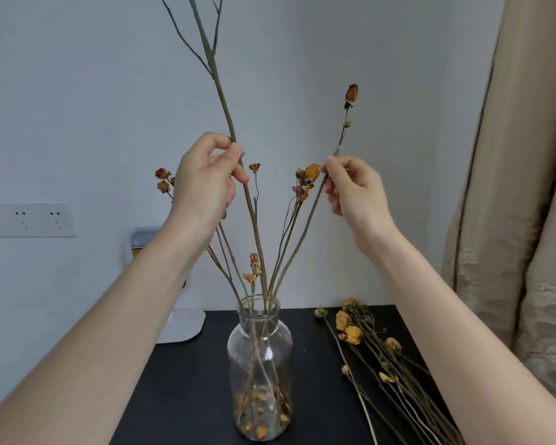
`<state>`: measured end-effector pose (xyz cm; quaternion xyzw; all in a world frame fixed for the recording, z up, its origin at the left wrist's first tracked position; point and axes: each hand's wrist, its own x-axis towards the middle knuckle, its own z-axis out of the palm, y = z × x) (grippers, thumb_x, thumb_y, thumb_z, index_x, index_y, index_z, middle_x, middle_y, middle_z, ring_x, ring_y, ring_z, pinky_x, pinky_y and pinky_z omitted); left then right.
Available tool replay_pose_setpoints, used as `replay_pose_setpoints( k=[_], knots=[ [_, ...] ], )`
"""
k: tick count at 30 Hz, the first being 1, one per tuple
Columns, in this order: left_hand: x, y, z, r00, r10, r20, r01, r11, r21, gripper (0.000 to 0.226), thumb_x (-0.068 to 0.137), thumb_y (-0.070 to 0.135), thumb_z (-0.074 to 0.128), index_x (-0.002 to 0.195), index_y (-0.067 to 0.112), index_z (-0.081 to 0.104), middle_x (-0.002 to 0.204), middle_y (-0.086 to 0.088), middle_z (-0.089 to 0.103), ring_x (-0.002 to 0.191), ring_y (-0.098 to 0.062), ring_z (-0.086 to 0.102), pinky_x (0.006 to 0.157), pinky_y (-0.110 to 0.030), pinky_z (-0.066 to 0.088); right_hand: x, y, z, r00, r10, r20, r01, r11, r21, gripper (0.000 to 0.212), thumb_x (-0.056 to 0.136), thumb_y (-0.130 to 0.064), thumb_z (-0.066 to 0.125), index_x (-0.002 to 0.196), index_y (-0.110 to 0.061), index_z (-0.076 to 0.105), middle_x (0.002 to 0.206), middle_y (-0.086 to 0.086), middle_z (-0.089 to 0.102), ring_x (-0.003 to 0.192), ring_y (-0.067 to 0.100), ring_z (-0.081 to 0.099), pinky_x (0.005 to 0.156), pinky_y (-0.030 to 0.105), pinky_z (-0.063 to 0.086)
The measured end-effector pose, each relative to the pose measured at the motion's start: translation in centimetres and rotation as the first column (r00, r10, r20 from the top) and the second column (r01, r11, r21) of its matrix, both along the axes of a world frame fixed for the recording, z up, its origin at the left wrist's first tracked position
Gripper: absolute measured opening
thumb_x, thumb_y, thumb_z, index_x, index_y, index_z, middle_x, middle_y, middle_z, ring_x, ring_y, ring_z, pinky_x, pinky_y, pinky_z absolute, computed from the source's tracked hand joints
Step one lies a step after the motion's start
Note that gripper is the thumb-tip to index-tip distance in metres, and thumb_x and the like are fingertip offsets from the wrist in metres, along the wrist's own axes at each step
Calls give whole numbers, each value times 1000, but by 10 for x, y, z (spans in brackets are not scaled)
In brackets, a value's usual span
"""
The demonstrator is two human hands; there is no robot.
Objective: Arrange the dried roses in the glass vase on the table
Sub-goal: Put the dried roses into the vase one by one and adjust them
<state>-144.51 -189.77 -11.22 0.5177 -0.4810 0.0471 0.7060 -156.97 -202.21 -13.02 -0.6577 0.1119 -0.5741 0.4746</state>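
Your glass vase [259,364] stands on the black table [187,387] at six o'clock in the view, with several dried stems in its neck and loose petals at its bottom; your left hand [206,184], at eleven o'clock from the vase, pinches the tall bare branch [219,91] between thumb and forefinger, the other fingers curled behind; the branch's foot goes down into the vase and its twigs leave the view at twelve; your right hand [353,191], at one o'clock from the vase, pinches a long-stemmed rose [351,94] between thumb and fingertips, the remaining fingers loosely bent; its dark bud sits above your hand and its lower end reaches the vase neck; the spare bundle of dried roses [382,354] lies flat on the table at three o'clock from the vase, apart from it; a beige curtain [527,187] hangs at three o'clock; a wall socket plate [26,220] sits at nine
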Motion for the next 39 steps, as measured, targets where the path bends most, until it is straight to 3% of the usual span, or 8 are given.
replay_pose_setpoints(
  k=[6,14,18,21,26,31,36,39],
  knots=[
    [9,-7,-9,1000,28,10,-28,999,42,16,97,20,45,84,20,54,54,9,59,31,-3,31,35,-15,27,11,2,0,1000,7,1,-7,1000,-31,19,97,-19,46,81,-12,54,59,-6,49,38,-5,47,41,7,31],
    [11,-16,-40,985,130,111,-145,980,138,19,97,23,44,80,30,49,61,6,61,31,-3,36,35,-12,31,18,-6,-9,1000,9,-29,-10,1000,-30,22,96,-22,49,76,-17,54,57,-8,49,41,-5,45,42,7,32],
    [11,-15,-63,973,142,180,-181,959,217,9,97,24,42,93,22,50,67,5,64,38,-5,40,43,-21,36,23,-7,-14,999,19,-29,-21,999,-42,23,97,-21,48,75,-17,54,58,-10,50,42,-3,43,42,8,32],
    [13,-12,-83,966,127,226,-191,939,286,10,95,24,45,96,19,54,68,4,64,38,-2,45,43,-15,36,27,-10,-17,999,20,-45,-22,999,-49,21,97,-21,47,78,-15,55,60,-8,50,42,-2,41,42,8,31],
    [18,-6,-114,932,170,319,-293,871,393,11,90,26,56,87,17,62,53,7,52,49,0,53,49,-4,37,33,-11,-26,991,0,-131,-10,997,-77,19,96,-25,47,86,-13,58,59,-5,48,45,0,39,44,10,32],
    [22,-3,-137,918,138,372,-320,811,490,8,86,30,60,84,25,66,43,8,48,43,4,51,51,-11,36,36,-5,-36,962,-38,-272,-14,982,-188,19,95,-27,49,87,-13,59,62,-2,56,49,4,40,51,15,34],
    [24,0,-157,930,125,346,-296,813,501,3,84,30,63,83,33,64,43,22,53,47,4,53,51,-6,35,34,-2,-54,909,-47,-413,-71,961,-266,15,93,-28,52,81,-22,57,62,-7,62,46,0,46,48,11,40],
    [24,2,-168,937,171,305,-298,848,438,8,82,29,67,85,35,63,49,19,55,50,1,54,53,-6,40,32,-3,-66,880,-25,-473,-110,961,-255,13,93,-26,54,83,-20,58,65,-6,65,47,0,48,47,8,39]
  ],
)
